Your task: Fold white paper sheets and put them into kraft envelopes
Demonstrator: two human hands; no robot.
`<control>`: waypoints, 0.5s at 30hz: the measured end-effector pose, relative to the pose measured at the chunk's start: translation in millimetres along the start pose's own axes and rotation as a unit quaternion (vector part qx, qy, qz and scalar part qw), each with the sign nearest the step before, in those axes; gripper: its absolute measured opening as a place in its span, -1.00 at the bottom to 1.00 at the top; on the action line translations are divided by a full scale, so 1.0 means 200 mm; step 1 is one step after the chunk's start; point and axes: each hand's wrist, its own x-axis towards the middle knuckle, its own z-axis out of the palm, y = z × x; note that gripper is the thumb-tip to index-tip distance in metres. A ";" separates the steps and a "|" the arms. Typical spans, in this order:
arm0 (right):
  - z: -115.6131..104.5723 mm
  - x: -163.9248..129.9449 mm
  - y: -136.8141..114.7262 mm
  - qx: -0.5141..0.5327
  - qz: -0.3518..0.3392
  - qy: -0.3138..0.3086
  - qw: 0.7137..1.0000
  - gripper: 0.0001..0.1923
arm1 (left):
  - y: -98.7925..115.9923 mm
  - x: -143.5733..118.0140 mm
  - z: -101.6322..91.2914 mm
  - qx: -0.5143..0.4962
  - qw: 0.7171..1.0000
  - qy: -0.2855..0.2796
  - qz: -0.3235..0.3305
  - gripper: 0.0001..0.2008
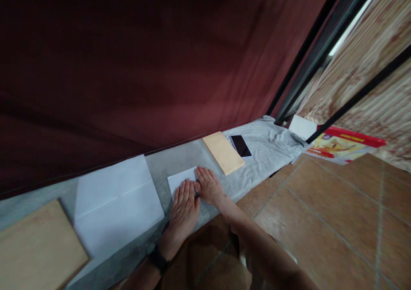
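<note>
both hands (195, 198) flat on small paper (180, 179), long axis twd curtain (144, 67).

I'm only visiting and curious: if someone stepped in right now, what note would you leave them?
Left hand: flat, palm down on the small white sheet.
Right hand: flat beside it, on the same sheet's right part; neither hand grips anything.
The sheet lies on the grey ledge. A larger creased white sheet is to its left, a tan envelope and a phone to its right.
Whether the small sheet is folded: cannot tell.
</note>
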 end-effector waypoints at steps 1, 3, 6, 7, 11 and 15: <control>0.00 0.00 0.00 0.001 -0.001 -0.001 1.000 -0.40 | 0.01 -0.01 0.00 0.001 1.000 0.003 -0.005 -0.41; 0.00 0.00 0.00 0.004 -0.002 -0.001 1.000 -0.39 | 0.00 -0.02 0.02 -0.002 1.000 0.010 -0.013 -0.38; 0.00 -0.01 0.02 0.007 0.008 0.000 1.000 -0.40 | -0.01 -0.05 0.02 -0.010 0.999 0.018 -0.025 -0.34; 0.00 -0.01 0.02 0.007 0.012 0.001 1.000 -0.41 | -0.02 -0.07 0.02 -0.011 0.999 0.019 -0.028 -0.32; -0.02 -0.03 0.04 -0.002 0.021 0.006 1.000 -0.41 | -0.03 -0.11 0.00 -0.006 0.999 0.019 -0.039 -0.27; -0.03 -0.04 0.05 -0.009 0.021 0.010 1.000 -0.41 | -0.02 -0.15 -0.02 0.015 0.998 0.030 -0.047 -0.21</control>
